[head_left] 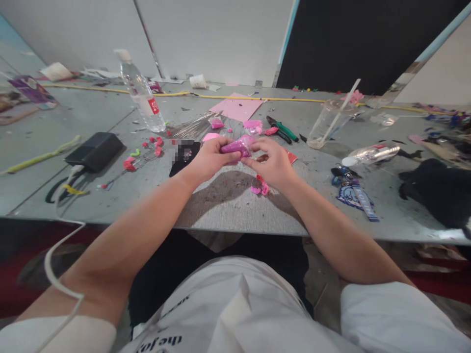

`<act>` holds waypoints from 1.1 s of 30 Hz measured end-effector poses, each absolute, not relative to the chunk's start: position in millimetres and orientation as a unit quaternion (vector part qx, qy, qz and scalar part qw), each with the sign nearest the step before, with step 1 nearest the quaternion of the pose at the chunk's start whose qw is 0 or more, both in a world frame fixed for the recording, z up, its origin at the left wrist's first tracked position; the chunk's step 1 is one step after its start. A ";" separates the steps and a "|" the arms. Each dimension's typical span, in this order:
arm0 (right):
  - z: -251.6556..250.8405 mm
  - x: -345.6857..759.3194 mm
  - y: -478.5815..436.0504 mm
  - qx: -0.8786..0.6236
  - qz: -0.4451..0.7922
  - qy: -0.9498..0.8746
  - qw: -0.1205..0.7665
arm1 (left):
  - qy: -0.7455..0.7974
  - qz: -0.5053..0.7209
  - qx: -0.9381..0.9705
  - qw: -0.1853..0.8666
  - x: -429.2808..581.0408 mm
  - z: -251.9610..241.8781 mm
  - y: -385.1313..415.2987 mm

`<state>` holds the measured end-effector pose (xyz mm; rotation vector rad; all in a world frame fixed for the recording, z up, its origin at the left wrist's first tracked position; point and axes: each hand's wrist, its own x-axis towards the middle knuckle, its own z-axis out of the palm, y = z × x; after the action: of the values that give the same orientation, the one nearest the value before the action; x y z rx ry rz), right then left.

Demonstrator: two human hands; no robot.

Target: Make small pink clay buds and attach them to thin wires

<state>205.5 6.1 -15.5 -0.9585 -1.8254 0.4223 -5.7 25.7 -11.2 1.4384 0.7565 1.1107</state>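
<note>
While hovering near the bench's [228, 211] front edge, the left hand [208, 159] is clasping one magenta lump [235, 147], possibly bagged clay, whose right end the right hand [270, 162] is pinching.

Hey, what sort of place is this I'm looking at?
Probably a craft or hobby workbench indoors. The left hand and right hand hold a purple packet over a gray table strewn with pink scraps; pliers and a pink sheet lie behind.
</note>
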 end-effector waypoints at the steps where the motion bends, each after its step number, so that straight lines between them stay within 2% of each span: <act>1: -15.8 204.9 6.2 -0.412 0.185 -0.743 0.494 | 0.312 0.469 0.610 0.557 -4.8 -11.3 25.1; 11: -20.1 201.5 2.6 -0.395 0.271 -0.705 0.523 | 0.308 0.435 0.524 0.665 -0.6 -11.1 21.3; 15: -18.2 202.8 -0.6 -0.352 0.155 -0.772 0.506 | 0.330 0.465 0.435 0.697 -3.3 -8.5 23.4; 19: -15.7 202.5 -3.5 -0.373 0.025 -0.806 0.458 | 0.333 0.461 0.412 0.712 -3.8 -4.6 23.2; 25: -16.3 206.6 -2.1 -0.375 0.009 -0.825 0.422 | 0.324 0.452 0.421 0.717 -4.3 -2.2 20.8; 30: -13.7 206.8 -2.4 -0.363 0.009 -0.799 0.479 | 0.314 0.447 0.412 0.729 -3.4 -3.4 22.7; 33: -13.5 204.9 -4.8 -0.362 0.015 -0.800 0.478 | 0.306 0.439 0.408 0.739 -4.2 -3.7 23.8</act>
<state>204.9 -4.8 -13.5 -0.8831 -1.9543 0.0378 -4.2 23.8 -3.7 0.8961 0.6722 0.9638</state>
